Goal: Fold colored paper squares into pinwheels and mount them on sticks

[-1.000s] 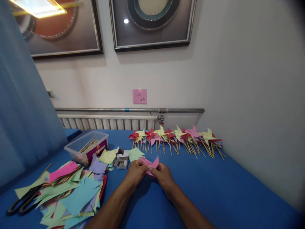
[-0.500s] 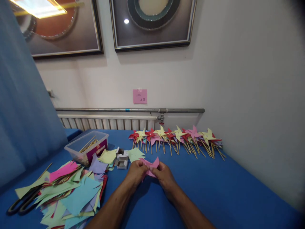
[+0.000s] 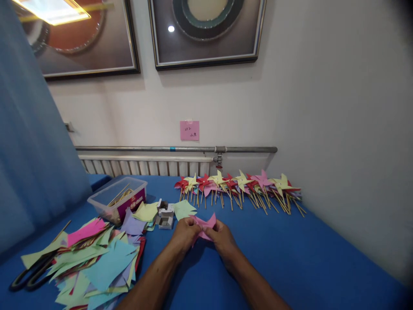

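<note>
Between my hands is a pink paper pinwheel (image 3: pixel 208 222), its blades partly folded toward the middle. My left hand (image 3: pixel 185 234) pinches its left side with thumb and fingers closed. On the other side my right hand (image 3: pixel 222 239) grips the paper, thumb pressed near the centre. The fingertips hide part of the folds. Just beyond lies a pale green paper square (image 3: pixel 184 209), beside small white open boxes (image 3: pixel 165 220). Finished pinwheels on sticks (image 3: pixel 240 183) lie in a row at the back of the blue table (image 3: pixel 290 258).
A heap of coloured paper pieces (image 3: pixel 106 262) covers the left front, with black-handled scissors (image 3: pixel 32 275) at its edge. Behind it stands a clear plastic box (image 3: pixel 109 202) holding wooden sticks. A blue curtain (image 3: pixel 35 137) hangs at left; a pipe (image 3: pixel 145 149) runs along the wall.
Both hands stay in nearly the same place on the pink pinwheel, with only a very slight shift of the paper and fingers. Everything else looks the same.
</note>
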`<state>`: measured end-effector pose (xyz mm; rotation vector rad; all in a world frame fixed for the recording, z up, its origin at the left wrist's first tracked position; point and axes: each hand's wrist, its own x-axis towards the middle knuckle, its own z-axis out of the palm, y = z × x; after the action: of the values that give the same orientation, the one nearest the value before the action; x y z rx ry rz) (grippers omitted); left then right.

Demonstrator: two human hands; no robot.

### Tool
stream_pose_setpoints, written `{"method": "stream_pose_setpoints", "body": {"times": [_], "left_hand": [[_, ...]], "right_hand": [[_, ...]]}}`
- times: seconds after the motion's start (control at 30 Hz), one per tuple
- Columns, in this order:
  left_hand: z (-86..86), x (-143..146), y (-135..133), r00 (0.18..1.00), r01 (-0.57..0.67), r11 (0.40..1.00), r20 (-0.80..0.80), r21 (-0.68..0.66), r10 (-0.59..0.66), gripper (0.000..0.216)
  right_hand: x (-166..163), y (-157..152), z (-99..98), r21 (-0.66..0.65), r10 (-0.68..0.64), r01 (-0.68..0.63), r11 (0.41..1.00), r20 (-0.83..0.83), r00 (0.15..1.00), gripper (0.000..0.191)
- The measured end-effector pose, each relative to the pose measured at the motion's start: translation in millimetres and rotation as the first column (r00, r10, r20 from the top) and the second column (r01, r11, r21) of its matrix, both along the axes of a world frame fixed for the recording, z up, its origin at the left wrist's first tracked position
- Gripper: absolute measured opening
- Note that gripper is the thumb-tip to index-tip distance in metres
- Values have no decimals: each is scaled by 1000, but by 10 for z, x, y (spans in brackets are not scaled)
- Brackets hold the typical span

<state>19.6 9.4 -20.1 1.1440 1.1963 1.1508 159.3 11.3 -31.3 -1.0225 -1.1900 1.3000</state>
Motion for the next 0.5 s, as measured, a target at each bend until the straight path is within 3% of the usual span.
{"method": "stream_pose_setpoints", "body": {"times": [0.5], "left_hand": [[-16,3,16,1000,-5,1000,-6,-18,5,17]], "right_hand": [[-3,-32,67,-20,13,-14,1000,-27,1000,40]]}}
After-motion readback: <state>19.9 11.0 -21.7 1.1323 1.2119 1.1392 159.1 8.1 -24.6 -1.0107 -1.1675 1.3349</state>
